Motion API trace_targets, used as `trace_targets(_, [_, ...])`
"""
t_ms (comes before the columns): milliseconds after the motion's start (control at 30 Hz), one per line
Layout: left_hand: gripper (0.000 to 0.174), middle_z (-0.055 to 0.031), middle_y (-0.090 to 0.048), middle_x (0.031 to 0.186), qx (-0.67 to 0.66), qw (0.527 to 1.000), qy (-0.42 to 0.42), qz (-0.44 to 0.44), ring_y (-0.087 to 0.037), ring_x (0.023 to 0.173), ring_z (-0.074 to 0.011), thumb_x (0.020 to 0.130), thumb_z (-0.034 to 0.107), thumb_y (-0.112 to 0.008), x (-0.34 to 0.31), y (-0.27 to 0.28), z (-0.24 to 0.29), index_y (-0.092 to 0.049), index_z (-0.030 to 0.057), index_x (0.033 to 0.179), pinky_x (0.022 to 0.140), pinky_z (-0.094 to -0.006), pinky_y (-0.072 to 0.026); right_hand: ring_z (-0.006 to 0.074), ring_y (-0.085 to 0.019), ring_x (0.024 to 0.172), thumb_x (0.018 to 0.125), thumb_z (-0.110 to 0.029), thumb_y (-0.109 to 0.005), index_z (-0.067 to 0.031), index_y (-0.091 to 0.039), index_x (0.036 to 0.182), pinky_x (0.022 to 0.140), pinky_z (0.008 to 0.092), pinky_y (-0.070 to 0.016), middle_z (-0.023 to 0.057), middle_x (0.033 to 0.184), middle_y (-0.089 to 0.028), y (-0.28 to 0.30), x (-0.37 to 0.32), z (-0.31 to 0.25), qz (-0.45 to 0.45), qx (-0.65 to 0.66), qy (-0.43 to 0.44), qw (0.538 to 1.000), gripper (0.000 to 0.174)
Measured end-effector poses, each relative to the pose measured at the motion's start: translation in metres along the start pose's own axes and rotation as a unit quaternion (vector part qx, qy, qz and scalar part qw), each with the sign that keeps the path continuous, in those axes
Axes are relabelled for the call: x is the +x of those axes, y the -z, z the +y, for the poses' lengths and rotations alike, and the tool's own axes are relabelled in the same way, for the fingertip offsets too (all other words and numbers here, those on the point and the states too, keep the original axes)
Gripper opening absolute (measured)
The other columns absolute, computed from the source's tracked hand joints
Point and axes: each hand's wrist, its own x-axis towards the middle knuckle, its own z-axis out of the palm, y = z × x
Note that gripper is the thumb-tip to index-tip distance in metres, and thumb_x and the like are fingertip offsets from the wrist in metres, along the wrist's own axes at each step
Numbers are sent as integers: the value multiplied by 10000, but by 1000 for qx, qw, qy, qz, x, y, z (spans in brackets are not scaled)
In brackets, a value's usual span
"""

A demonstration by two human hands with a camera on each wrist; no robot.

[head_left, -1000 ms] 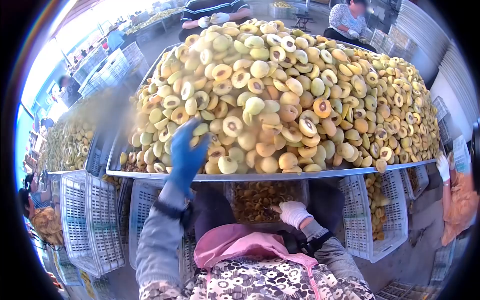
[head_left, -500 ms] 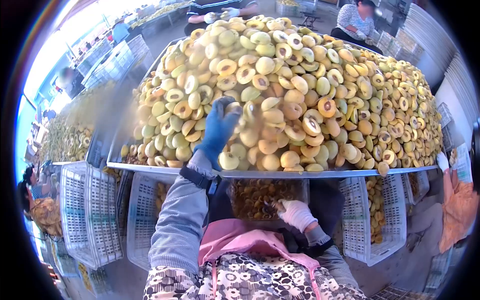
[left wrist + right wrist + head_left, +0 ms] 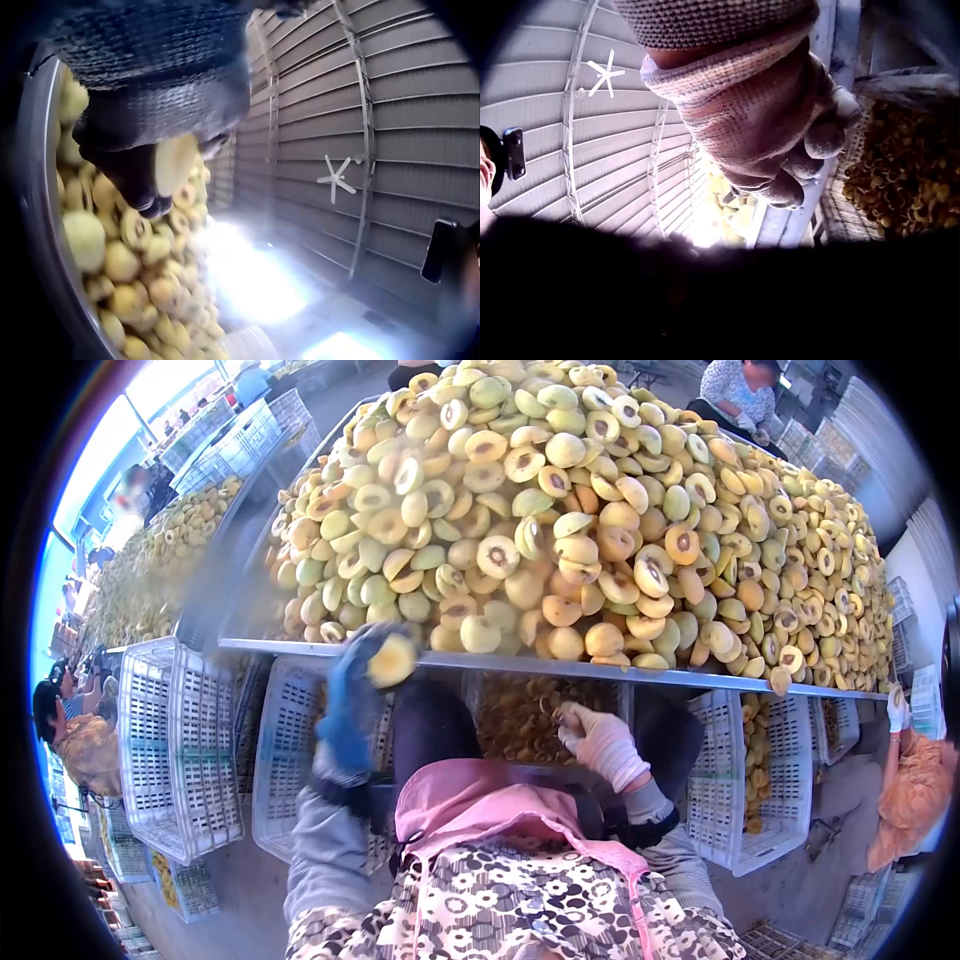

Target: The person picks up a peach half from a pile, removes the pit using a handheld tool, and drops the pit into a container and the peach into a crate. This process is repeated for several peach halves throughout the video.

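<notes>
My left hand [image 3: 358, 695], in a blue glove, holds a yellow fruit half [image 3: 392, 659] just below the metal table's front rim [image 3: 650, 676]. In the left wrist view the dark glove fingers [image 3: 139, 176] pinch that pale fruit half [image 3: 174, 163]. My right hand [image 3: 600, 738], in a white glove, is curled above my lap, and a small thin tool [image 3: 550, 707] pokes from its fingers. The right wrist view shows those curled fingers [image 3: 795, 169] but hides the tool. A tall heap of halved fruit [image 3: 600, 510] covers the table.
A clear bin of darker fruit pieces [image 3: 520, 715] sits under the table in front of me. White slatted crates stand at left [image 3: 170, 750] and right [image 3: 760, 780]. Other workers sit at the right [image 3: 905, 780], left [image 3: 70, 740] and far side [image 3: 745, 390].
My left hand reached up into the heap, took a fruit half and came down below the table rim with it. My right hand rose slightly toward the rim.
</notes>
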Motion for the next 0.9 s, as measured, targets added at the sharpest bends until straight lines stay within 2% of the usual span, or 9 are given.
trace_targets(67, [220,-81,-639,828,372,926,62,19,-616,699,-110,890,198,-595,18,65,11,-615,0,985,592,-252,-492,376,-631,865,845,-373,-574,-159,-594,1191,768,444,-500,198,908,-665,-6,-1,13,-33,-54,-28,998,407])
trace_targets(167, [295,-99,-650,858,670,693,-248,95,-627,819,-180,814,163,-700,36,36,29,-603,4,1043,716,-312,-503,382,-632,876,838,-400,-565,-136,-588,1206,783,442,-499,219,919,-662,-16,4,22,-91,-78,-60,991,454])
trace_targets(200, [426,-149,-657,969,574,777,-242,95,-614,937,-315,746,279,-754,54,19,16,-623,36,1070,841,-420,-475,379,-635,871,830,-405,-574,-121,-594,1189,779,443,-499,213,913,-665,-26,8,30,-94,-72,-65,991,458])
trace_targets(333, [528,-143,-636,1030,589,690,-419,-24,-569,994,-342,744,461,-695,100,-109,-4,-624,57,1076,868,-443,-434,375,-644,825,833,-424,-559,-129,-599,1175,763,450,-500,195,883,-672,-27,11,20,-112,-92,-52,988,453])
trace_targets(500, [481,-150,-602,1006,709,659,-248,-50,-555,972,-312,749,487,-644,133,-171,-42,-621,70,988,842,-427,-412,363,-645,860,834,-432,-575,-149,-584,1211,776,438,-503,188,903,-673,-26,4,27,-118,-73,-75,987,471])
trace_targets(633, [400,-145,-588,965,452,842,-294,5,-532,964,-357,681,241,-723,124,-148,-45,-573,29,986,851,-477,-417,353,-643,859,843,-406,-586,-135,-589,1203,758,420,-504,187,909,-672,-19,3,33,-70,-29,-72,994,451])
trace_targets(700, [375,-122,-584,958,394,844,-365,16,-569,907,-334,687,87,-685,105,-140,-31,-533,8,1021,776,-448,-491,320,-649,795,836,-297,-636,-111,-606,1168,729,360,-510,162,860,-671,-21,2,35,2,82,-47,995,382])
trace_targets(767, [366,-107,-583,983,-69,992,-44,-98,-613,862,-268,715,8,-618,78,-135,-14,-518,10,1067,701,-368,-553,299,-645,739,818,-245,-668,-104,-608,1161,693,329,-512,143,821,-662,-12,2,13,93,221,30,970,376])
trace_targets(900, [410,-213,-613,1092,33,982,-67,-174,-643,743,-250,923,250,-476,43,-117,-18,-471,36,1273,574,-283,-524,370,-642,735,811,-268,-675,-98,-589,1191,656,400,-509,200,778,-645,29,3,-36,127,56,19,990,425])
